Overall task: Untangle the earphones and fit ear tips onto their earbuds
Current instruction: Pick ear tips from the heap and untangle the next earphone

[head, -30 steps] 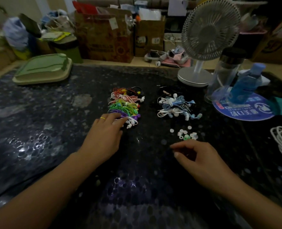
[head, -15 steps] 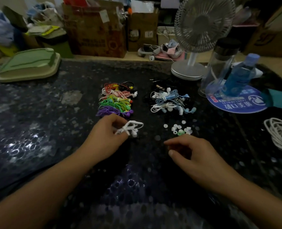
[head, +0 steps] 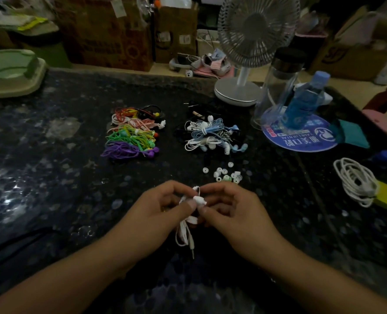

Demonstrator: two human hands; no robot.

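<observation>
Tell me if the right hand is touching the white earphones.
Touching. In the head view the right hand pinches the white earphones at the bundle's top, opposite the left hand, with no gap visible at the grip.

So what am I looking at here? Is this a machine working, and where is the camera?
No machine: a person works bare-handed, and the one camera sits on their head, looking down. The left hand and right hand together pinch a bundled white earphone, its plug dangling. On the dark table lie a pile of colourful earphones, a pile of blue and white earphones, and loose ear tips. A fan stands behind.
</observation>
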